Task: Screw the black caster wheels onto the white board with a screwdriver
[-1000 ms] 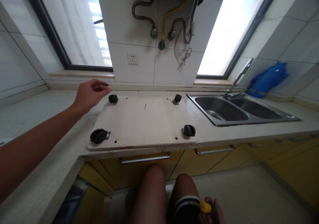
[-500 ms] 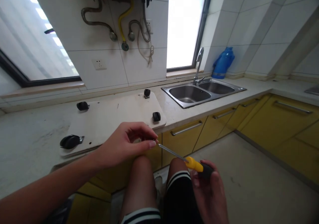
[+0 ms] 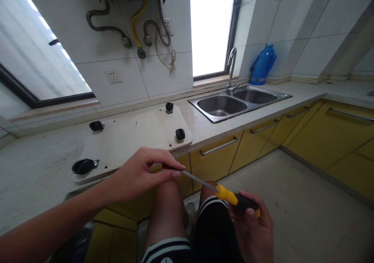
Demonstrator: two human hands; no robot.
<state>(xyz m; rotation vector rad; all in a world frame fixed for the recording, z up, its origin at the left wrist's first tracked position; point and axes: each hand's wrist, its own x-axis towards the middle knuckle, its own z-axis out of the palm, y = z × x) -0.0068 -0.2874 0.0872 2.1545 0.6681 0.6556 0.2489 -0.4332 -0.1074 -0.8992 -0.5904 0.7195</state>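
Note:
My right hand is wrapped round the black and yellow handle of a screwdriver, held above my right knee. The metal shaft slants up and left to my left hand. There the thumb and forefinger pinch together round the shaft's tip; whether a small piece is also between them I cannot tell. Behind my left hand, a pale board with rounded corners lies on the counter. Black casters stand at its corners, one caster near the front right and another caster at the front left.
A steel double sink with a tall faucet is set in the counter to the right. A blue thermos-like jug stands behind it. Yellow cabinets run under the counter. Hoses hang on the tiled wall.
My left fingertips have closed more tightly round the screwdriver's tip. My right hand has shifted slightly right and its grip has opened a little, showing more of the handle. The view has tilted slightly.

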